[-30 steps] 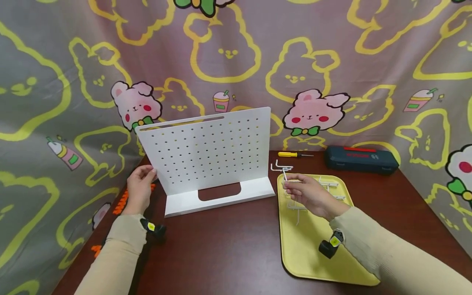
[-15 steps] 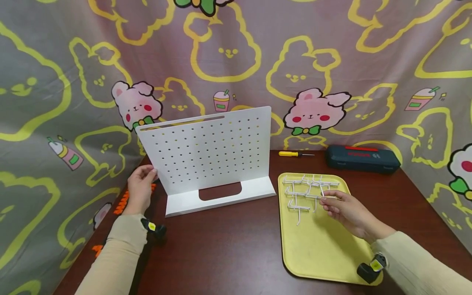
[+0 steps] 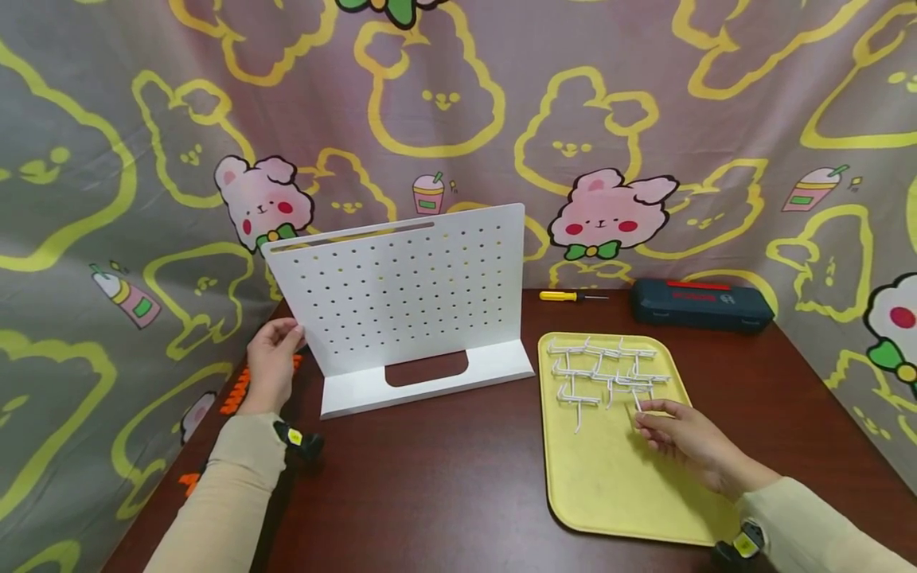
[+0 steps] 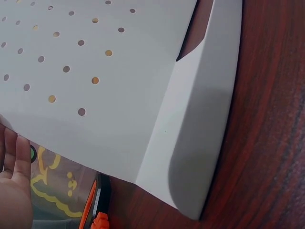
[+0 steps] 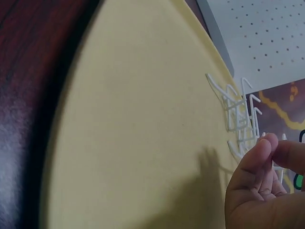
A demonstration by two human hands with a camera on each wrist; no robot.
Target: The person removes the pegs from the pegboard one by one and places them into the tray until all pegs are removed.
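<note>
A white pegboard (image 3: 411, 294) with rows of small holes stands on a bent foot on the table. My left hand (image 3: 271, 362) pinches its left side edge; the left wrist view shows the fingers (image 4: 21, 160) at that edge, the grip partly hidden. Over the yellow tray (image 3: 609, 485), my right hand (image 3: 684, 438) pinches a white wire hook (image 3: 638, 403) between thumb and fingers. Several more white wire hooks (image 3: 580, 374) lie close together, some overlapping, in the tray's far half. The right wrist view shows the right hand (image 5: 267, 191) beside these hooks (image 5: 236, 112).
A yellow-handled screwdriver (image 3: 562, 296) and a dark blue case (image 3: 702, 306) lie at the back of the table. Orange pieces (image 3: 236, 390) sit at the left behind my left arm. A patterned curtain (image 3: 458, 95) surrounds the table's back and sides.
My right hand has come from beside the board's foot, rightward and nearer, with the pinched hook, leaving the hooks in the tray uncovered. The left hand and pegboard have stayed put.
</note>
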